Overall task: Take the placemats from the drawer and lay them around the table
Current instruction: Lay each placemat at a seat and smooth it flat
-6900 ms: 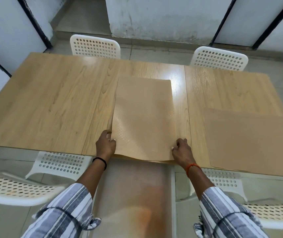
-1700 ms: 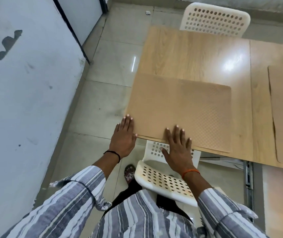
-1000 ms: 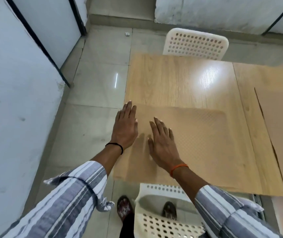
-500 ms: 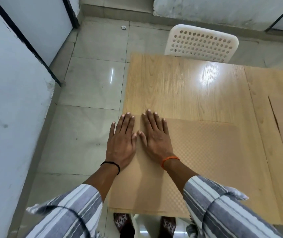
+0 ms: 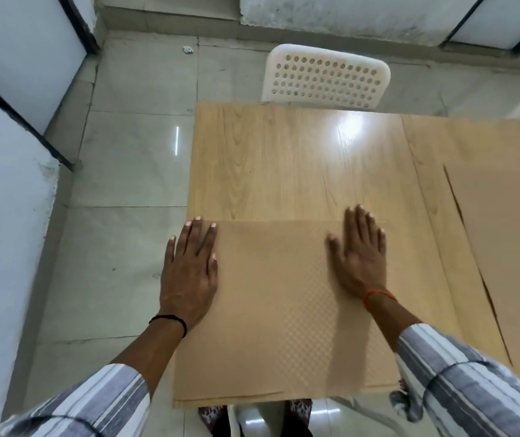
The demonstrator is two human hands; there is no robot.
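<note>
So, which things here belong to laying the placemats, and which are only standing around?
Part of the job:
- placemat under both palms
- left hand, right hand, both flat
- second placemat at right
- table

Just around:
- white chair
- small scrap on floor

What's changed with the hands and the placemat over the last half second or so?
The hands, side by side near the placemat's left end half a second ago, have spread apart: the left hand sits at the left edge, partly off it, and the right hand has slid right along the far edge, blurred as if moving. Both stay flat and open. The placemat stays on the table's near-left corner; the second placemat on the right is unchanged.
</note>
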